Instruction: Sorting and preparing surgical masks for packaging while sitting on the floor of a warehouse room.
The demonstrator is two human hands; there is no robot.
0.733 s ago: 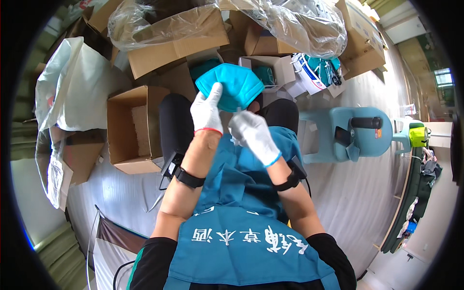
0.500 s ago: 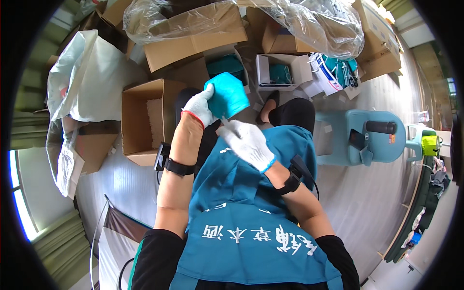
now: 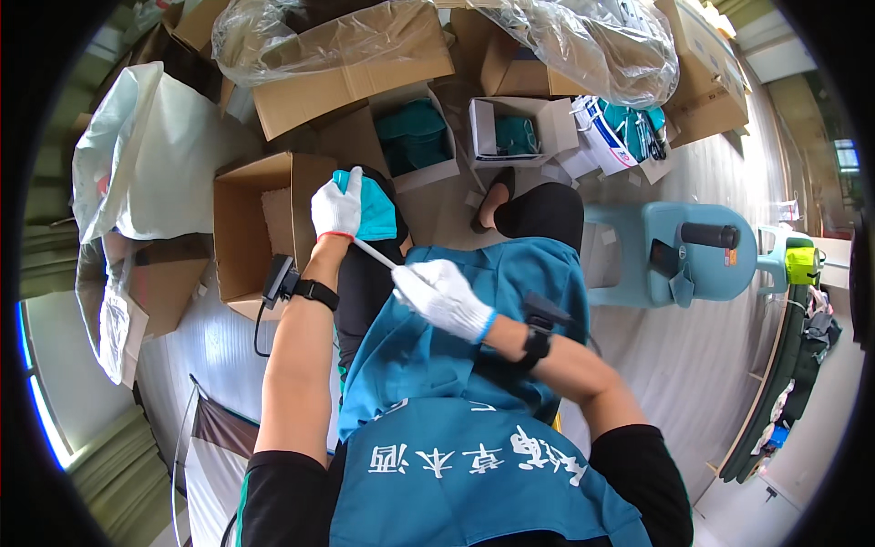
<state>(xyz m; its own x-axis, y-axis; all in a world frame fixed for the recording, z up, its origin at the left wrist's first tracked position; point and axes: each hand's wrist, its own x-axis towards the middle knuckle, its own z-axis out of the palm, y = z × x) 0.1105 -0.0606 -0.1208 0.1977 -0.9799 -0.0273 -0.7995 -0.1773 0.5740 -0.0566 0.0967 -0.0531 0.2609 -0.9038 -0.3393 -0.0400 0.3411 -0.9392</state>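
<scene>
My left hand (image 3: pixel 337 208), in a white glove with a red cuff, grips a folded turquoise piece (image 3: pixel 376 215) above my left thigh. Its thumb lies across the piece, whose exact kind I cannot make out. My right hand (image 3: pixel 441 295), gloved in white with a blue cuff, is closed on one end of a thin pale strip (image 3: pixel 375 254). That strip runs straight and slanting up to the underside of my left hand; whether it is attached to the turquoise piece is hidden.
An open brown carton (image 3: pixel 239 235) stands left of my knee. Ahead are a box of teal pieces (image 3: pixel 448 173) and a smaller white box (image 3: pixel 565 135). On the right, a blue plastic stool (image 3: pixel 665 278) holds a black bottle (image 3: pixel 709 236). A white sack (image 3: pixel 155 155) stands far left.
My left hand has moved left and down with the turquoise piece, nearer the brown carton. My right hand is lower and farther from it, and a longer stretch of pale strip shows between them.
</scene>
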